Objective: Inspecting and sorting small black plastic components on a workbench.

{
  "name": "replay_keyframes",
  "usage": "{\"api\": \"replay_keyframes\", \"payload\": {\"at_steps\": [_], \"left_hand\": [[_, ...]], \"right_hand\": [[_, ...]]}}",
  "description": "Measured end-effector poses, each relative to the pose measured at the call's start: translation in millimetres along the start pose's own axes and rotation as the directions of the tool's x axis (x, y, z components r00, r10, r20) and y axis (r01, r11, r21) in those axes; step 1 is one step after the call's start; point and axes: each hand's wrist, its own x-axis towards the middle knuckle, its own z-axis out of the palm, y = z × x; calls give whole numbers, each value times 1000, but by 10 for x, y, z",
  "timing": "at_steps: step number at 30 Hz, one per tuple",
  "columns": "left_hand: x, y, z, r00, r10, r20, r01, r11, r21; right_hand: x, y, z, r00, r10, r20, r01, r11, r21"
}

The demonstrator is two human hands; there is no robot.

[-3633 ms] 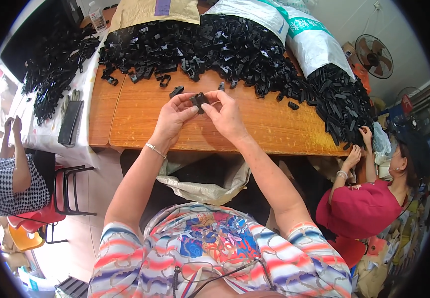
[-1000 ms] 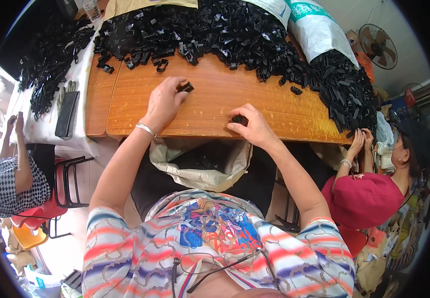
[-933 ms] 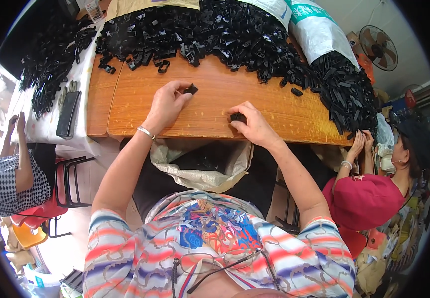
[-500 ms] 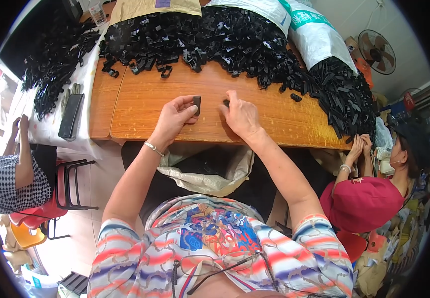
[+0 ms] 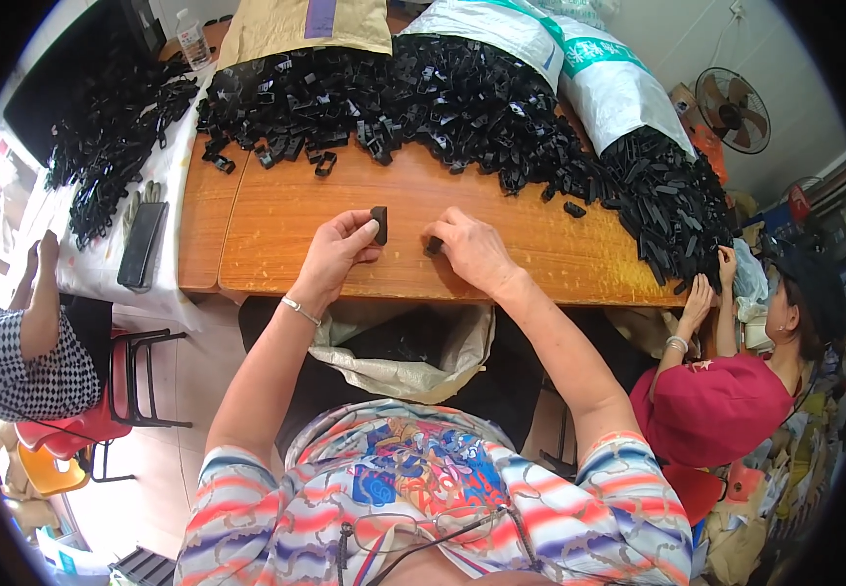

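Note:
My left hand (image 5: 337,249) pinches a small black plastic piece (image 5: 379,224) upright between thumb and fingers above the wooden table (image 5: 276,234). My right hand (image 5: 469,249) rests on the table just to the right, its fingers closed on a second small black piece (image 5: 433,246). A long heap of black plastic clips (image 5: 423,93) lies along the table's far side. Below the table's near edge, between my arms, an open sack (image 5: 403,352) holds dark pieces.
Another pile of black parts (image 5: 101,146) covers a white-clothed table at the left, with a dark phone-like slab (image 5: 140,244). White sacks (image 5: 618,93) lie at the far right. A person in red (image 5: 726,391) works at the right end; another person sits at the left (image 5: 22,342). A fan (image 5: 733,107) stands behind.
My right hand came back from the table's near edge toward the middle, and both hands drew closer together. The left hand now holds its black piece upright.

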Motion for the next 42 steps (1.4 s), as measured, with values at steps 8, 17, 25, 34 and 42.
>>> {"api": "replay_keyframes", "payload": {"at_steps": [8,17,25,34,42], "left_hand": [[-34,84,146,995,49,89,-40,994,-103],[-62,113,234,982,139,124,-125,985,-120],[-170,68,415,947,309,86,-318,941,116],[-475,46,452,910,403,92,-348,628,696],[-865,137,216,883,380,276,-403,313,860]], "right_hand": [[98,-453,-92,928,340,-152,-170,750,639],[136,-625,-65,904,381,-194,-146,702,697],[50,-618,18,923,273,-273,-133,888,440],[-167,-595,35,985,133,-112,-80,918,388],[37,701,-221,868,406,-286,-436,898,-51]]}}
